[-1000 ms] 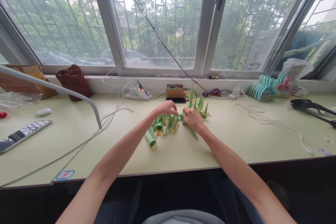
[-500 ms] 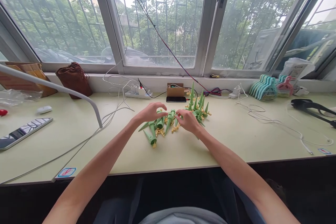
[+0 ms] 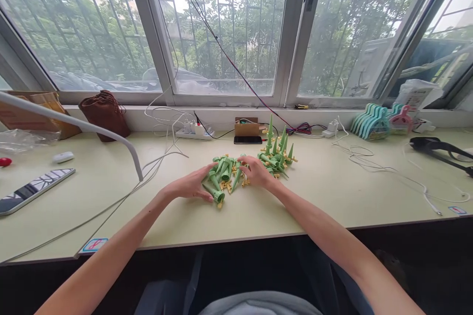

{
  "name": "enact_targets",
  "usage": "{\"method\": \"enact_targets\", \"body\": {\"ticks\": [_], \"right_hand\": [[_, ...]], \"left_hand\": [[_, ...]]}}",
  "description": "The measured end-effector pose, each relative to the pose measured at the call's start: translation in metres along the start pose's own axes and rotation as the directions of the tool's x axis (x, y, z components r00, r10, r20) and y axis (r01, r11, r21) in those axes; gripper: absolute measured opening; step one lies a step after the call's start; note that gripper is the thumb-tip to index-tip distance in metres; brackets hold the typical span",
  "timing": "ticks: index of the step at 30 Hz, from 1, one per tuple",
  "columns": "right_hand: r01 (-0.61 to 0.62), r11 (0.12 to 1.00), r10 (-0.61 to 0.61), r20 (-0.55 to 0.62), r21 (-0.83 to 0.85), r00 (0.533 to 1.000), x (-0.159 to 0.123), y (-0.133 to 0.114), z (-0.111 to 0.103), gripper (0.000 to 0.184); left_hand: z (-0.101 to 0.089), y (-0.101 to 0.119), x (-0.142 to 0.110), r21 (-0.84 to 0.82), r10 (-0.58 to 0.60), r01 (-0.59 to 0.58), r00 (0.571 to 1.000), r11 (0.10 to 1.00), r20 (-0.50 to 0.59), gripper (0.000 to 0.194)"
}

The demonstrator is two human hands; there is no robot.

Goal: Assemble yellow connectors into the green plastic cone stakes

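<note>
A loose pile of green plastic watering spikes (image 3: 226, 170) with small yellow valves (image 3: 225, 186) lies on the table in front of me. My left hand (image 3: 192, 184) cups the pile's left side, thumb and fingers apart, its fingertips at the spikes. The thumb is beside the nearest spike (image 3: 215, 194), which lies with its wide end toward me. At the pile's right side my right hand (image 3: 255, 171) has its fingers bent and apart, close to a slanting spike (image 3: 236, 178). Right of that hand is a second group of spikes (image 3: 275, 157), some upright with yellow valves fitted.
Behind the pile are a black phone (image 3: 248, 140) and an open cardboard box (image 3: 246, 126). A power strip (image 3: 197, 131) and white cables lie to the left, under a lamp arm (image 3: 125, 138). Toward the right are small hangers (image 3: 371, 123) and black glasses (image 3: 439, 150).
My left hand has come down from above the pile to its left side, and its fingers have spread. My right hand has shifted slightly left. Spikes at the left have bunched together slightly.
</note>
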State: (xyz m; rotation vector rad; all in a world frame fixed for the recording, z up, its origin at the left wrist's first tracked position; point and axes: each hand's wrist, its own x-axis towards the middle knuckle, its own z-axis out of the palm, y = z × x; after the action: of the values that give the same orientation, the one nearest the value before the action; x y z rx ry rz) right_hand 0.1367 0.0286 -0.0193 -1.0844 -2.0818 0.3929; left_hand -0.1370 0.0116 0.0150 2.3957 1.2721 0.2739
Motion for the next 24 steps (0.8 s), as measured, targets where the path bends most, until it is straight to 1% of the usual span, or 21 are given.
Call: {"method": "enact_targets", "body": {"ticks": [3, 6, 7, 10, 12, 14, 15, 16, 17, 19, 20, 22, 24], "right_hand": [[-0.016, 0.998, 0.019, -0.051, 0.055, 0.999, 0.002, 0.000, -0.009, 0.020], [-0.059, 0.995, 0.072, -0.175, 0.075, 0.982, 0.004, 0.004, -0.026, 0.021], [-0.071, 0.995, 0.084, -0.231, 0.064, 0.969, 0.005, 0.007, -0.031, 0.022], [-0.080, 0.997, 0.066, -0.396, -0.019, 0.916, 0.005, 0.017, -0.045, 0.023], [-0.092, 0.993, 0.051, -0.450, -0.069, 0.892, 0.005, 0.022, -0.050, 0.024], [-0.126, 0.984, 0.055, -0.464, -0.122, 0.884, 0.004, 0.025, -0.051, 0.026], [-0.148, 0.978, 0.064, -0.462, -0.147, 0.884, 0.004, 0.026, -0.050, 0.027], [-0.168, 0.971, 0.074, -0.459, -0.167, 0.885, 0.004, 0.026, -0.049, 0.028], [-0.184, 0.966, 0.082, -0.456, -0.183, 0.886, 0.004, 0.026, -0.048, 0.028], [-0.193, 0.961, 0.084, -0.455, -0.200, 0.886, 0.004, 0.025, -0.045, 0.028], [-0.191, 0.960, 0.079, -0.458, -0.204, 0.886, 0.004, 0.024, -0.044, 0.028], [-0.191, 0.959, 0.074, -0.467, -0.209, 0.881, 0.004, 0.023, -0.042, 0.028], [-0.194, 0.958, 0.075, -0.467, -0.213, 0.881, 0.004, 0.023, -0.041, 0.028]], "left_hand": [[0.009, 0.000, 0.006, 0.003, -0.004, 0.004, 0.999, 1.000, -0.041, 0.112], [0.013, 0.000, 0.010, 0.001, -0.014, 0.014, 0.997, 1.000, -0.075, 0.106], [0.013, 0.000, 0.010, -0.002, -0.023, 0.022, 0.997, 1.000, -0.079, 0.104], [0.009, 0.005, 0.007, -0.003, -0.046, 0.046, 0.996, 0.999, -0.082, 0.098], [0.006, 0.011, 0.000, 0.001, -0.046, 0.047, 0.995, 0.999, -0.084, 0.093], [0.006, 0.021, -0.010, 0.013, -0.055, 0.057, 0.996, 0.998, -0.076, 0.090], [0.008, 0.028, -0.016, 0.027, -0.068, 0.070, 0.994, 0.997, -0.082, 0.094], [0.012, 0.035, -0.022, 0.048, -0.078, 0.082, 0.992, 0.995, -0.095, 0.102], [0.018, 0.042, -0.028, 0.070, -0.064, 0.072, 0.992, 0.995, -0.111, 0.110], [0.034, 0.056, -0.035, 0.115, -0.005, 0.018, 0.993, 0.993, -0.118, 0.116], [0.042, 0.062, -0.036, 0.139, 0.014, 0.002, 0.993, 0.990, -0.116, 0.113], [0.056, 0.069, -0.033, 0.177, 0.028, -0.005, 0.992, 0.984, -0.127, 0.099], [0.064, 0.068, -0.024, 0.206, 0.023, 0.019, 0.979, 0.978, -0.200, 0.090]]}}
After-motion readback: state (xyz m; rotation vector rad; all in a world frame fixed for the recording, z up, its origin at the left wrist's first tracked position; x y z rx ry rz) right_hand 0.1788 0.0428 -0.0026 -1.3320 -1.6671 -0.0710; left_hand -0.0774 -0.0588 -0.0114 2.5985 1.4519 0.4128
